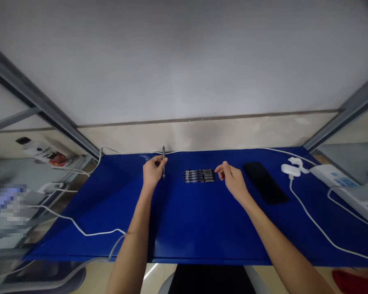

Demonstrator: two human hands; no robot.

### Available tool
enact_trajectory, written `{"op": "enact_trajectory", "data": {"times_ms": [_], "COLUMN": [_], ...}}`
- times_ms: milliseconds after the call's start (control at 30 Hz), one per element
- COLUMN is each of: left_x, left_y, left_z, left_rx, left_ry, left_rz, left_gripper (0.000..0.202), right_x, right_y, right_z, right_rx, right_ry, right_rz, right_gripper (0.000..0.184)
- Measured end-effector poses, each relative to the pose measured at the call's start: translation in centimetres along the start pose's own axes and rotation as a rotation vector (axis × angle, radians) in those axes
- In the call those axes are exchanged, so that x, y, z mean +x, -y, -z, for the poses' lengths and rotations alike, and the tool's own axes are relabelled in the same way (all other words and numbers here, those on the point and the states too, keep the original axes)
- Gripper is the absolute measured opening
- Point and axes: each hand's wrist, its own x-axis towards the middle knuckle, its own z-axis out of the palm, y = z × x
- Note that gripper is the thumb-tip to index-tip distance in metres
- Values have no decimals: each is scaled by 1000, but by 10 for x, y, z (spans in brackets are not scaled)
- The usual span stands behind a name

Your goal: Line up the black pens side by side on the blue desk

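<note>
My left hand (153, 169) is closed on a slim pen (163, 153), pinched between thumb and fingers and held roughly upright. To the right, several dark pens with clear barrels (199, 176) lie side by side in a neat row on the blue tabletop (196, 220). At the right end of that row is my right hand (231, 179). Its fingers are loosely bent and apart, with nothing visible in them. Whether its fingertips touch the pen ends is hard to tell.
A black phone (265, 182) lies right of my right hand. Farther right are a white charger (290, 170) with its cable and a white power strip (337, 175). White cables cross the table's left side. A bottle (44, 152) stands at far left, beyond the metal frame (49, 102).
</note>
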Motion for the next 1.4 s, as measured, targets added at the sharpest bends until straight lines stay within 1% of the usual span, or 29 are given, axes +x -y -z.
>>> {"op": "enact_trajectory", "data": {"times_ms": [67,133,267,400,700,967,1167,1400], "left_x": [3,4,5,6,4,2,0,-1], "left_y": [8,14,23,27,23,19,14,19], "left_z": [6,9,13,16,17,15,15,16], "left_rx": [17,61,211,284,395,451,500,477], "left_ry": [11,40,76,90,129,195,178,160], "left_rz": [98,153,196,228,262,223,239,240], "left_gripper": [35,35,31,30,31,25,21,20], "right_x": [-1,-1,-2,-3,-5,-4,-3,-3], "right_y": [2,3,6,8,8,6,4,6], "right_z": [0,0,-1,-2,-5,-5,-6,-6], "right_rx": [-31,-70,-132,-183,-254,-243,-268,-285], "right_ry": [11,26,54,80,122,122,117,118], "right_rz": [5,24,61,92,107,92,94,102], "right_gripper": [53,53,52,49,49,49,49,48]}}
